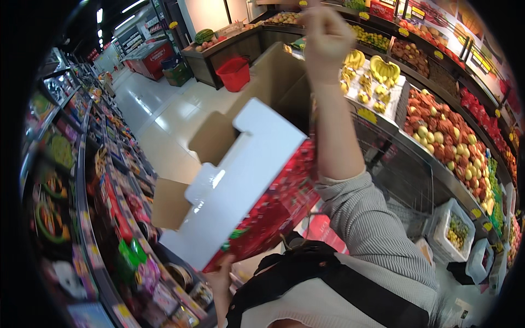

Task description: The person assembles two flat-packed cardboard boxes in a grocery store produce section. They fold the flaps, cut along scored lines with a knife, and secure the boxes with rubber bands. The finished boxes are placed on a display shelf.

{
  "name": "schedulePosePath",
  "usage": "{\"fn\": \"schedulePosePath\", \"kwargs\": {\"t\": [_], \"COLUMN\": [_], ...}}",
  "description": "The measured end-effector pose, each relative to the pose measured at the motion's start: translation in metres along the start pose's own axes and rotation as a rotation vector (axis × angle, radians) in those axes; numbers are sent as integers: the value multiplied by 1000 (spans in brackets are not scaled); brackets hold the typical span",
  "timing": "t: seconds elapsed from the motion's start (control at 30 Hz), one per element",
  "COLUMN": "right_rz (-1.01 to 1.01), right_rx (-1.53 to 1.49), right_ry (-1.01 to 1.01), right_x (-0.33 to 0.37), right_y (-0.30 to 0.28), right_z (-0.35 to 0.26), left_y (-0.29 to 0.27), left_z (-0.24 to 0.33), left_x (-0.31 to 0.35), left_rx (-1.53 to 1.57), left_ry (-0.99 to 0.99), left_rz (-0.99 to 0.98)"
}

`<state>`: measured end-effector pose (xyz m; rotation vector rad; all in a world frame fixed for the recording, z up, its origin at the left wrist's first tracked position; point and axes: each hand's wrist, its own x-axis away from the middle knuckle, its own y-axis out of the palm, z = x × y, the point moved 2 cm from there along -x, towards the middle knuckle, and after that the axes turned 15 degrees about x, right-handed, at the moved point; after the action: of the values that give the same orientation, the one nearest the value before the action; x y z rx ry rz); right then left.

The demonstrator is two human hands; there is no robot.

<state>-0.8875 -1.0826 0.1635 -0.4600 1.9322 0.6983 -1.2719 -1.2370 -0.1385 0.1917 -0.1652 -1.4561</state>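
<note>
Supermarket shelves (83, 180) line the left of my head view, with a fruit stand (440, 163) opposite. I see the red-and-white carton (251, 175) tilted between them, flaps open, in front of the torso. The left hand (221, 277) grips its lower corner. The right hand (329, 42) is raised past its far end, fingers curled; I cannot tell whether they hold anything.

Produce tags: yellow starburst-shaped tags (367, 115) dot the right side of the frame, their print too small to read.
Wall sign: a yellow rectangular sign (482, 60), upper right, bears illegible writing.
Freezer side: pale lettering on a long red freezer chest (158, 54), upper left, is blurred.
Shelf labels: small yellow-and-white labels (122, 314), lower left, cannot be read.
Box print: blurred on a red-sided cardboard box (273, 202), centre.
</note>
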Motion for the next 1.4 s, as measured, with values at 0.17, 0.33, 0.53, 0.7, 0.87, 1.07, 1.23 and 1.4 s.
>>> {"fn": "schedulePosePath", "kwargs": {"t": [0.17, 0.33, 0.53, 0.7, 0.87, 1.07, 1.23, 1.4], "right_rz": [-187, -394, -613, -1000, -985, -451, -270, -212], "right_rx": [-181, 535, 586, 643, 36, -376, -285, -384], "right_ry": [104, -282, 238, 845, 1595, 1601, 1558, 1648], "right_x": [15, 6, -8, 194, 329, 340, 299, 262], "right_y": [146, 260, 227, 135, 192, 293, 370, 418], "right_z": [123, 282, 470, 483, 456, 525, 621, 733], "left_y": [-7, -86, -55, -34, 41, 208, 301, 345], "left_z": [1, 13, 58, 23, -3, -91, -113, -148], "left_x": [-172, -350, -506, -661, -833, -1011, -1101, -1210], "left_rx": [421, 415, 501, 621, 682, 778, 769, 703], "left_ry": [231, 375, 460, 145, 89, -248, -263, -422], "left_rz": [213, 329, 332, 234, 136, -196, -365, -337]}}
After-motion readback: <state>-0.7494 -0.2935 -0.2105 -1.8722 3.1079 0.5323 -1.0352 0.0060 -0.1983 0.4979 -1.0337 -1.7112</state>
